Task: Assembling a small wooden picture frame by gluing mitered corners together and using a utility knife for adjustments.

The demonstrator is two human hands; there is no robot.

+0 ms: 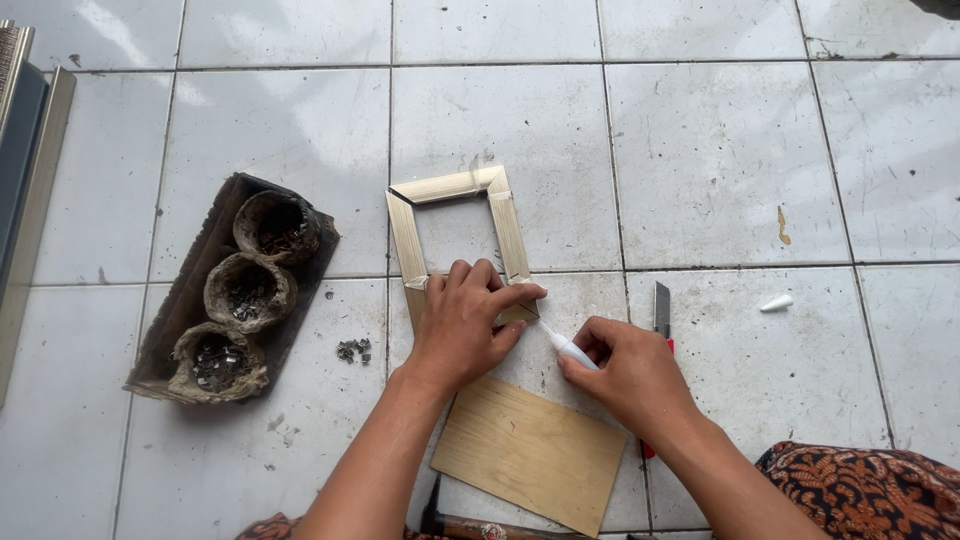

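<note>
Floor: white glazed tiles with grey grout lines, scuffed and speckled.
Far left of frame: long pale moulding strips lie along the picture's left edge.
Left of frame: dark wooden board carrying three rough round cups of small metal staples; a loose staple heap lies between board and frame.
Frame: small gold-toned rectangular wooden picture frame flat on the tiles, open floor beyond it.
Left hand: fingers curled down, pressing the frame's near edge.
Below frame: pale plywood panel, just beside both wrists.
Right hand: fingers closed around a small white glue tube, nozzle at the frame's near right corner.
Right of frame: red-handled utility knife behind the right hand; white cap well apart on bare tile.
</note>
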